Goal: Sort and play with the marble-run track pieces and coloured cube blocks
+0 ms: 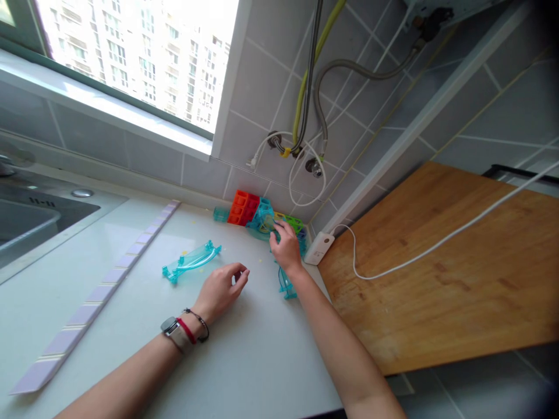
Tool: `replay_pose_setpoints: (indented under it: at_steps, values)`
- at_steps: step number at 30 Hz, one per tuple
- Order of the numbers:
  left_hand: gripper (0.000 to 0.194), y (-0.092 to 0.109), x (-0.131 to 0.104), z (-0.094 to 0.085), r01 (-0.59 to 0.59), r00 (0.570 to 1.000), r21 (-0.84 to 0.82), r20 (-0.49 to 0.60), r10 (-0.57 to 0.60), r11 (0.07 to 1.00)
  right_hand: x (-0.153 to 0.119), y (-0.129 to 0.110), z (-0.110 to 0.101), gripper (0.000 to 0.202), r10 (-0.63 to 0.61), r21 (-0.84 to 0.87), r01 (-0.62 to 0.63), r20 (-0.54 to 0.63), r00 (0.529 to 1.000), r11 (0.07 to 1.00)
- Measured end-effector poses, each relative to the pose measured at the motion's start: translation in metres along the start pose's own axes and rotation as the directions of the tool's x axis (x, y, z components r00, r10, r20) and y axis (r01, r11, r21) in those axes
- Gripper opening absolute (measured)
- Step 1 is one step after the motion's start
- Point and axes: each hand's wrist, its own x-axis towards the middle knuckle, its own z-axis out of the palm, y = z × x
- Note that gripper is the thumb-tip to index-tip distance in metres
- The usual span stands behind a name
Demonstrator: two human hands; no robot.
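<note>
My right hand (286, 244) reaches into the back corner of the counter. Its fingers are closed on a translucent teal plastic piece (263, 221), whose exact shape is partly hidden. Just above the white counter (257, 343), my left hand (222, 289) is loosely curled, with a gap between thumb and fingers and nothing in it. A curved translucent teal track piece (192, 262) lies to its left. Another teal track piece (286, 284) is partly covered by my right wrist. Red and orange plastic blocks (243, 208) stand against the wall, left of my right hand.
A lilac strip (105, 291) runs along the counter beside the sink (26, 227). At the right are a white plug-in box (319, 248) with a cable and a wooden board (437, 273). Hoses (312, 75) hang on the tiled wall; green and yellow pieces (292, 220) sit in the corner.
</note>
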Motion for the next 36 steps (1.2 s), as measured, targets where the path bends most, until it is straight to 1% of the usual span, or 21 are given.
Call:
replay_pose_setpoints:
  at_steps: [1,2,3,5,7,8,9,10,11,12,14,17,19,20,21,23,24,26,28,32,36]
  values:
    - [0.034,0.001,0.0,-0.001,0.008,1.0,-0.05,-0.005,-0.008,0.999,-0.011,-0.005,-0.008,0.031,0.01,0.127,0.001,-0.085,0.996,0.992]
    - [0.034,0.003,0.001,-0.002,0.019,1.0,-0.112,-0.01,-0.021,0.994,-0.023,-0.011,-0.014,0.027,0.044,0.274,-0.002,-0.147,0.988,0.962]
    - [0.037,0.005,0.001,-0.003,0.03,0.999,-0.179,-0.015,-0.033,0.983,-0.035,-0.016,-0.019,0.025,0.088,0.408,-0.021,-0.148,0.985,0.913]
    - [0.046,0.009,0.001,-0.005,0.038,0.999,-0.306,-0.024,-0.047,0.951,-0.061,-0.027,-0.021,0.024,0.192,0.634,-0.126,-0.037,0.981,0.763]
    - [0.048,0.012,0.001,-0.007,0.029,0.999,-0.381,-0.014,-0.037,0.924,-0.085,-0.036,-0.012,0.026,0.237,0.77,-0.236,0.113,0.965,0.593]
    - [0.046,0.014,0.001,-0.007,0.025,1.0,-0.399,0.0,-0.027,0.917,-0.094,-0.039,-0.005,0.026,0.242,0.81,-0.272,0.165,0.956,0.519]
    - [0.042,0.015,0.001,-0.007,0.025,1.0,-0.407,0.012,-0.022,0.913,-0.103,-0.042,0.002,0.026,0.237,0.835,-0.296,0.205,0.95,0.464]
    - [0.039,0.016,0.001,-0.008,0.03,0.999,-0.409,0.025,-0.021,0.912,-0.109,-0.044,0.009,0.028,0.229,0.846,-0.311,0.231,0.946,0.432]
    - [0.036,0.017,0.001,-0.008,0.036,0.999,-0.41,0.037,-0.023,0.912,-0.114,-0.046,0.015,0.032,0.215,0.848,-0.316,0.245,0.945,0.426]
    - [0.035,0.018,0.001,-0.008,0.043,0.999,-0.409,0.048,-0.026,0.912,-0.118,-0.047,0.018,0.035,0.203,0.843,-0.314,0.248,0.947,0.437]
    - [0.033,0.018,0.001,-0.01,0.05,0.998,-0.392,0.053,-0.032,0.919,-0.121,-0.048,0.02,0.033,0.187,0.817,-0.29,0.226,0.956,0.498]
    - [0.035,0.017,0.004,-0.016,0.055,0.998,-0.293,-0.013,-0.061,0.954,-0.119,-0.046,0.013,0.024,0.206,0.735,-0.228,0.122,0.971,0.638]
    - [0.037,0.016,0.006,-0.022,0.073,0.991,-0.187,-0.093,-0.091,0.98,-0.116,-0.042,0.009,0.025,0.212,0.636,-0.198,0.055,0.976,0.746]
    - [0.039,0.014,0.007,-0.024,0.084,0.987,-0.124,-0.128,-0.1,0.989,-0.115,-0.04,0.007,0.027,0.203,0.574,-0.189,0.04,0.978,0.797]
    - [0.04,0.013,0.008,-0.026,0.094,0.983,-0.052,-0.155,-0.101,0.994,-0.115,-0.038,0.007,0.029,0.188,0.51,-0.185,0.045,0.981,0.84]
    - [0.043,0.008,0.009,-0.027,0.109,0.981,0.127,-0.176,-0.086,0.986,-0.114,-0.034,0.007,0.031,0.155,0.394,-0.184,0.105,0.982,0.9]
    - [0.044,0.006,0.008,-0.027,0.112,0.984,0.224,-0.159,-0.077,0.968,-0.115,-0.034,0.008,0.033,0.141,0.348,-0.186,0.15,0.979,0.919]
    - [0.043,0.001,0.006,-0.025,0.099,0.994,0.377,-0.086,-0.072,0.921,-0.116,-0.035,0.009,0.039,0.126,0.269,-0.188,0.232,0.965,0.945]
    - [0.043,-0.003,0.003,-0.022,0.088,0.996,0.464,-0.024,-0.087,0.882,-0.118,-0.037,0.008,0.044,0.121,0.193,-0.18,0.279,0.953,0.965]
    - [0.046,-0.009,0.0,-0.02,0.077,0.995,0.557,0.008,-0.098,0.827,-0.12,-0.041,0.006,0.04,0.15,0.089,-0.18,0.277,0.949,0.98]
    - [0.047,-0.016,0.0,-0.02,0.034,0.999,0.567,-0.012,-0.033,0.823,-0.12,-0.037,0.009,0.034,0.168,0.069,-0.189,0.242,0.956,0.979]
